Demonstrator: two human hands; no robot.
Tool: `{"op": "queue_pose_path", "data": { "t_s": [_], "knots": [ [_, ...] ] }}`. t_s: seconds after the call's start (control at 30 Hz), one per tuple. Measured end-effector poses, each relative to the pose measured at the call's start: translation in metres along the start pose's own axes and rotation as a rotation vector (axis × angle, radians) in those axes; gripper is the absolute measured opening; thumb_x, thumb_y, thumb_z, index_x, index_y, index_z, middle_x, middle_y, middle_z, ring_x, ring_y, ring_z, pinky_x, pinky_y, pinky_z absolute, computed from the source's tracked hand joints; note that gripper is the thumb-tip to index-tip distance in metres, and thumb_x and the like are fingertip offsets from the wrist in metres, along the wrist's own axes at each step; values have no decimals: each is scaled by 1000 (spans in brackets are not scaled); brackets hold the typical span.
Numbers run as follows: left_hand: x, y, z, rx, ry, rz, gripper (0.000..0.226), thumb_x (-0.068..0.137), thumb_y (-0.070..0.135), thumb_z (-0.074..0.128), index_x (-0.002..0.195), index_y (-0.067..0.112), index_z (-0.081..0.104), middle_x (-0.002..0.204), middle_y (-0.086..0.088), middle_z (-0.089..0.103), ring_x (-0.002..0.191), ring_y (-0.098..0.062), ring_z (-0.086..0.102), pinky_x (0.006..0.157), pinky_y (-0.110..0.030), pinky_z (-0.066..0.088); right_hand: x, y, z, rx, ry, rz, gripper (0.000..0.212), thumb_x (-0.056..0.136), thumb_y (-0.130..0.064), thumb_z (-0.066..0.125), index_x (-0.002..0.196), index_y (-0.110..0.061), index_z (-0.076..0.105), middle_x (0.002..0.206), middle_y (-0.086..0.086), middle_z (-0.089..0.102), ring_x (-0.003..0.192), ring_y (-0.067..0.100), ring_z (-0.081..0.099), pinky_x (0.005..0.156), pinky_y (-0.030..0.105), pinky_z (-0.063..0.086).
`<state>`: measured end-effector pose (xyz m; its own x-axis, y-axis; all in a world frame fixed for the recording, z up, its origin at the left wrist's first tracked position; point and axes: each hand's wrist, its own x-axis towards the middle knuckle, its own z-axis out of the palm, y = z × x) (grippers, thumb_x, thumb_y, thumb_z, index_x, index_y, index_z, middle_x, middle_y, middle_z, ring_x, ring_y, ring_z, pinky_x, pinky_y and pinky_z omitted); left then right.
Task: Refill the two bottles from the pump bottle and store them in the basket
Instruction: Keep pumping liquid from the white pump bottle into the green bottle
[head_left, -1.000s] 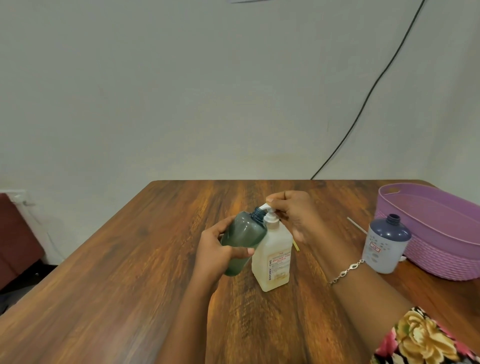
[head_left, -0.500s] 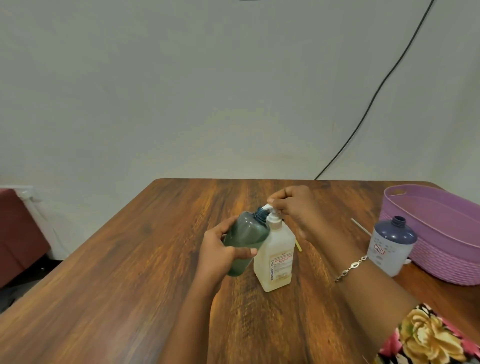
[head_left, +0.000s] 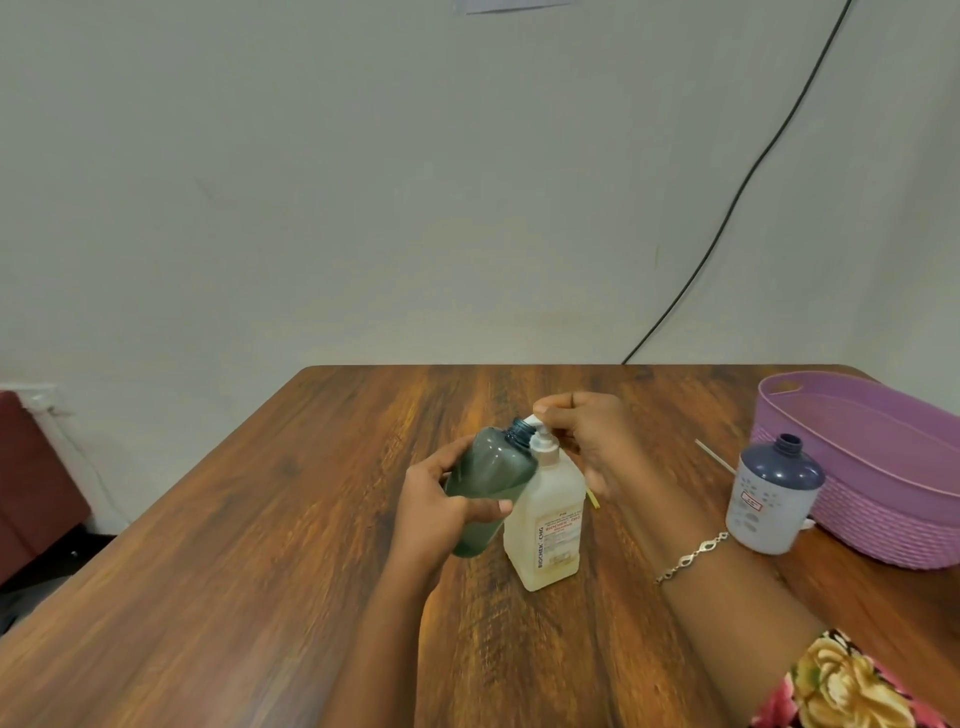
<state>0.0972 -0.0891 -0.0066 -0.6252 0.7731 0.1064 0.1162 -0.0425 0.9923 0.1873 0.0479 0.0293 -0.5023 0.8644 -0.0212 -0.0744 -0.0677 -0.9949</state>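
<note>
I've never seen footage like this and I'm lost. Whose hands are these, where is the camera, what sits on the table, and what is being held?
No machine here: these are a person's two bare hands, filmed by one camera worn on the head, looking forward and down. On the wooden table stand a pale pump bottle, an uncapped blue-topped bottle and a purple basket. The left hand holds a green bottle tilted, its open neck beside the pump head. The right hand curls over that pump head.

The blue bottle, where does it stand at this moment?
In the head view the blue bottle stands upright on the table at the right, just in front of the basket, well to the right of the pump bottle.
</note>
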Motion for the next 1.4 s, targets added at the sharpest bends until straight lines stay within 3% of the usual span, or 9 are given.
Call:
{"op": "queue_pose_path", "data": {
  "t_s": [0.13, 0.33, 0.5, 0.63, 0.77, 0.9, 1.03, 1.13, 1.4],
  "knots": [
    [-2, -2, -1, 3, 3, -8, 71, 59, -7, 77, 120, 24, 58, 107, 12, 59, 96, -4, 52, 69, -23, 43, 0, 3, 1, 52, -12, 75, 11, 81, 6, 61, 76, -2, 64, 68, 10, 62, 59, 17, 56, 60, 31, 51],
    [1, 2, -2, -3, -4, -6, 74, 57, -7, 78, 123, 20, 58, 116, 2, 60, 105, -15, 53, 77, -28, 45, -1, -9, 1, 160, -84, 89, 8, 79, 7, 62, 75, -1, 62, 66, 11, 56, 56, 16, 50, 62, 26, 46],
    [1, 0, -3, 36, -29, -7, 76, 57, -5, 78, 126, 19, 56, 117, 2, 60, 101, -8, 53, 70, -24, 41, 1, -4, -1, 121, -87, 102, 8, 79, 8, 61, 77, 0, 62, 67, 13, 57, 58, 17, 52, 64, 29, 48],
    [0, -3, -3, 27, -18, -13, 74, 58, -6, 77, 125, 18, 57, 117, 2, 59, 100, -8, 52, 71, -24, 42, -1, -2, -3, 93, -79, 121, 7, 80, 7, 60, 79, 0, 62, 67, 11, 60, 56, 16, 56, 57, 28, 50],
    [-1, 2, -3, 26, -25, -4, 75, 58, -5, 78, 126, 16, 56, 118, 0, 59, 102, -10, 53, 70, -24, 43, 0, -6, -4, 157, -127, 109, 8, 80, 6, 60, 78, -1, 62, 69, 12, 58, 60, 16, 53, 66, 29, 48],
    [2, 9, -4, 19, -22, 3, 71, 59, -8, 76, 123, 17, 57, 110, 4, 60, 95, -5, 53, 68, -21, 42, 4, -8, -1, 136, -113, 78, 11, 80, 8, 60, 74, -1, 63, 61, 9, 56, 55, 15, 50, 65, 28, 46],
    [1, 5, -3, 55, -32, 1, 73, 59, -5, 77, 125, 16, 57, 114, 3, 60, 99, -8, 53, 70, -23, 41, 7, -4, -1, 76, -71, 78, 14, 80, 10, 59, 73, -1, 62, 67, 11, 59, 61, 19, 53, 72, 34, 49],
    [0, 2, -2, 27, -23, -19, 70, 60, -7, 76, 122, 19, 57, 111, 6, 60, 96, -4, 52, 68, -22, 40, 3, -1, -2, 71, -79, 96, 12, 81, 9, 59, 75, -1, 62, 69, 11, 60, 61, 17, 55, 64, 31, 50],
    [2, 10, -4, 44, -25, 7, 71, 59, -7, 77, 123, 17, 57, 108, 8, 60, 98, -7, 53, 70, -22, 42, 5, -10, -1, 32, -91, 27, 10, 81, 5, 62, 74, -3, 63, 65, 8, 60, 58, 15, 52, 62, 24, 47]
  ]
}}
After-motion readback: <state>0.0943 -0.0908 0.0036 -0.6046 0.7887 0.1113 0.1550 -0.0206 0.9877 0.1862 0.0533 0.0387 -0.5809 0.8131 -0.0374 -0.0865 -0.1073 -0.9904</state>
